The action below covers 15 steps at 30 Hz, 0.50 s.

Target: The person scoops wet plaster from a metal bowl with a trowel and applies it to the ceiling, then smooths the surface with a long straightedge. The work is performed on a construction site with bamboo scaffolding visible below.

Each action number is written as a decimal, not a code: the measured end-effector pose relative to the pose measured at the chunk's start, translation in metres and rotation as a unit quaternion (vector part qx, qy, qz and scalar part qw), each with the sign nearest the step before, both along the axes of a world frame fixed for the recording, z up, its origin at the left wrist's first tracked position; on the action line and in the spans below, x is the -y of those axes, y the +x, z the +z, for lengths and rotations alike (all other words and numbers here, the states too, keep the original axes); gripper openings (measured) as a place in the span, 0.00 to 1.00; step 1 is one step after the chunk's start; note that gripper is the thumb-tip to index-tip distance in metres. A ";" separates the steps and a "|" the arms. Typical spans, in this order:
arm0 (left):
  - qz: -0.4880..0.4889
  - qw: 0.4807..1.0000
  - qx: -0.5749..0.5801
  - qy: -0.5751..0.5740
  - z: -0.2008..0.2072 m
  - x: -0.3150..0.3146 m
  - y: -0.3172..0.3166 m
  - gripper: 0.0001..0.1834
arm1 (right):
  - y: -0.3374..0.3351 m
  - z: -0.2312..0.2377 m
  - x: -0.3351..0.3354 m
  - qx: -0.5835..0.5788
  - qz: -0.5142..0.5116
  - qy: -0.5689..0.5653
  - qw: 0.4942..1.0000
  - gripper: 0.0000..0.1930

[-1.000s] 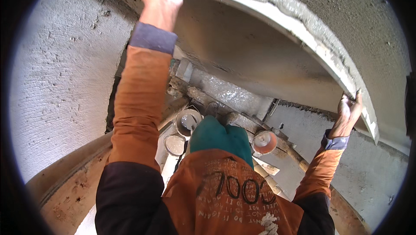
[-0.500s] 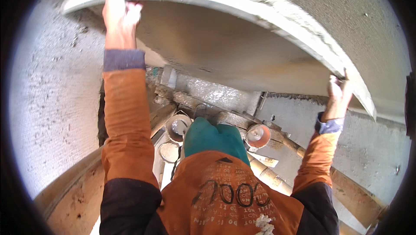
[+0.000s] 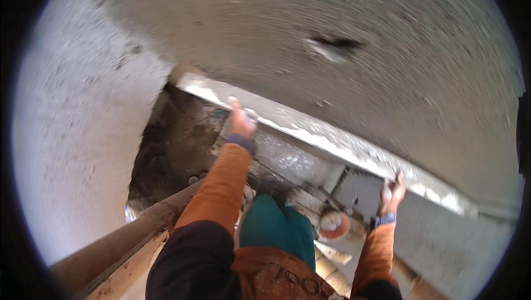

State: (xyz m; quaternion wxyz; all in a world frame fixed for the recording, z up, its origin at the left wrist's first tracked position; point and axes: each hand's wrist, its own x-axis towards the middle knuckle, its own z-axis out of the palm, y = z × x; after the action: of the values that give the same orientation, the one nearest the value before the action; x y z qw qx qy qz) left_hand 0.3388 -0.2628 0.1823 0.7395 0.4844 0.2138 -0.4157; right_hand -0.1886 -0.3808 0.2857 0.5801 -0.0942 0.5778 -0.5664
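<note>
My left hand [image 3: 243, 123] grips a long, pale plasterer's straightedge [image 3: 323, 140] near its left end, with the thumb up over the face. Farther along, toward its right end, my right hand [image 3: 391, 194] is closed on the same straightedge. The bar slants down to the right across the wet grey plaster wall [image 3: 265, 29], close against it or touching; the exact contact is hard to make out. Wet mortar clings along its length. The fingers behind the bar are hidden, and motion blurs both hands a little.
A gap [image 3: 334, 44] shows in the plaster above the bar. To the left stands another grey wall [image 3: 83, 134]. Below are an orange bucket [image 3: 334, 226], wooden beams [image 3: 166, 211] and a wet ledge [image 3: 287, 159] near my teal-trousered legs [image 3: 276, 228].
Both hands have come down the wall with the straightedge, closer to my body. Fresh plaster that was below the bar now shows above it. The view has shifted too.
</note>
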 end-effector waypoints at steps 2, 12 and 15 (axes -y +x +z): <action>0.030 0.999 -0.003 -0.014 -0.033 0.005 -0.001 0.50 | 0.007 -0.012 -0.003 0.010 -0.011 -0.001 1.000 0.25; 0.074 0.996 -0.039 0.009 -0.163 0.027 -0.003 0.45 | -0.007 -0.060 0.026 0.000 -0.032 -0.028 0.999 0.20; 0.104 0.992 -0.064 -0.021 -0.151 0.052 -0.018 0.38 | -0.009 -0.067 0.032 -0.027 -0.047 -0.035 0.998 0.20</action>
State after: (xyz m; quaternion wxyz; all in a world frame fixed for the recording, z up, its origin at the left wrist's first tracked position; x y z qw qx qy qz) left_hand 0.3205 -0.3150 0.0314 0.7738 0.4162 0.3009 -0.3708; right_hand -0.1979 -0.4129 0.2185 0.5331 -0.1030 0.5769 -0.6102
